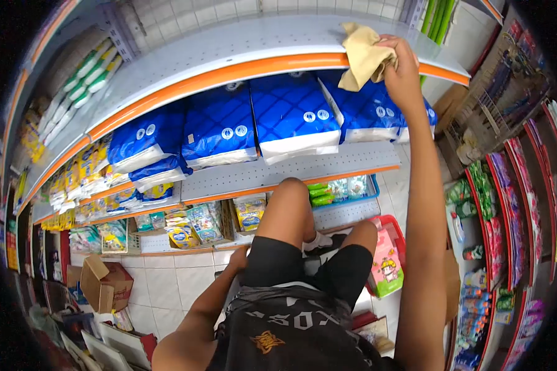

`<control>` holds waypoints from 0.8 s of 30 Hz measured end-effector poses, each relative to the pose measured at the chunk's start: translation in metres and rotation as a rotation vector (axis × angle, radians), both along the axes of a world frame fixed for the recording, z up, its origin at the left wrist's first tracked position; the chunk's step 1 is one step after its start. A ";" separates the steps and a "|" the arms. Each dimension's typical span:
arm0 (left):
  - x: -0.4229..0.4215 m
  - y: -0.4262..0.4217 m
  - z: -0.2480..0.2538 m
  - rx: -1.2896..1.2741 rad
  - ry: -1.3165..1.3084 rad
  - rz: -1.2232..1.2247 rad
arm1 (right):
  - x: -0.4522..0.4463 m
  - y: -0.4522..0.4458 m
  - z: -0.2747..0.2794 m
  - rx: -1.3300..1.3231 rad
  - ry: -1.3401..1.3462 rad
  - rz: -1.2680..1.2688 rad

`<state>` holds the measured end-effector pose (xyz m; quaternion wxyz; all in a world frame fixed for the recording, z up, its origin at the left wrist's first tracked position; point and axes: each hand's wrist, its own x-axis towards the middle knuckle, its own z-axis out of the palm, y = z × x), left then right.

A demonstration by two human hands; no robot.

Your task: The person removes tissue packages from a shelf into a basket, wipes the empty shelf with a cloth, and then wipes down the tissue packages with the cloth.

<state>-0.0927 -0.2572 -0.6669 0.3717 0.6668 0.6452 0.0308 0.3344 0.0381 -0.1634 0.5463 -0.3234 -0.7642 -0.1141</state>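
A crumpled tan cloth [364, 55] is bunched in my right hand [403, 67], with its loose end lying over the orange front edge of the upper grey shelf [260, 38]. The fingers of that hand are closed around the cloth near the shelf's right end. Below it, large blue-and-white packs [295, 114] stand in a row on the shelf underneath. My left hand [239, 258] is low beside my left thigh, and its fingers are mostly hidden, so I cannot tell what they touch.
Yellow packets [80, 173] fill the left shelves. Baskets of packets and a blue tray [372, 188] sit on the bottom shelf. A red bin [395, 235] with a pink-green pack stands by my right knee. Cardboard boxes [105, 284] lie left on the tiles. Red-edged racks [498, 216] stand right.
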 end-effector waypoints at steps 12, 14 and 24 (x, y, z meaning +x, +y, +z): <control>0.008 -0.110 0.082 0.531 0.331 0.451 | -0.003 -0.024 0.008 -0.033 -0.003 -0.025; 0.007 -0.110 0.082 0.465 0.268 0.527 | -0.002 -0.032 0.013 -0.077 -0.025 -0.013; -0.003 -0.113 0.072 0.309 -0.486 1.309 | -0.020 -0.029 0.050 -0.489 -0.189 -0.124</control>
